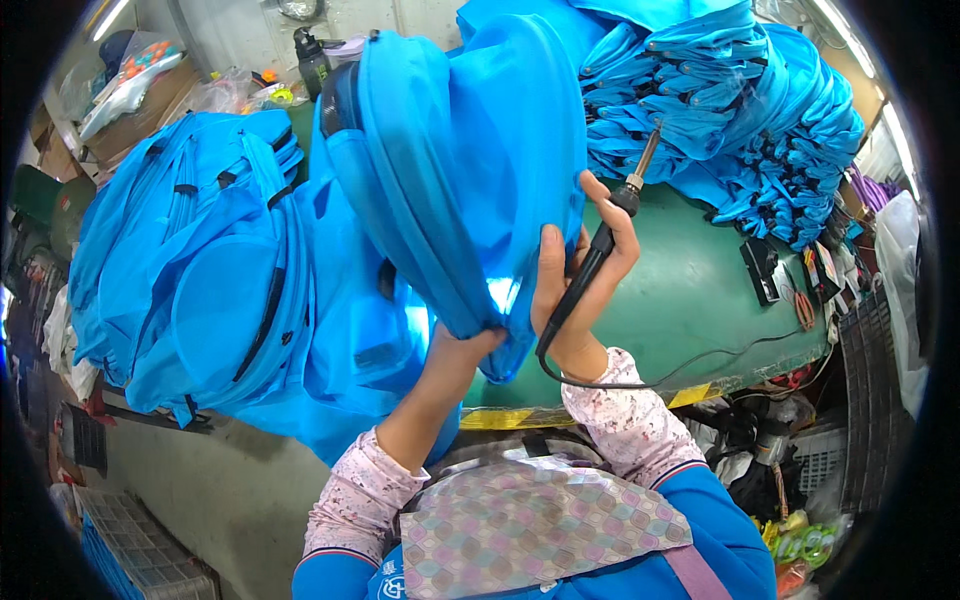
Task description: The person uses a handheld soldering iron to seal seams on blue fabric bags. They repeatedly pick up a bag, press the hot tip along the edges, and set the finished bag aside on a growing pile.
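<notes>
The blue bag [460, 170] is held up over the green table [690, 290], right in the middle of the view. The right hand [585, 270] is wrapped around a black soldering iron [600, 240] – tip pointing up – with the thumb pressed on the fabric. The left hand [470, 345] is tucked under the bag's lower edge, so I can't tell its grip. Stacks of blue bags [190, 260] sit left and more [730, 100] far right.

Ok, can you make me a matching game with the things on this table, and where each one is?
Things:
1. soldering iron
2. blue bag
3. dark bottle
4. pile of blue bags

Places:
A. at the back of the green table
B. held up in both hands
C. in the right hand
D. on the person's left side

Pairs: 1-C, 2-B, 3-A, 4-D
</notes>
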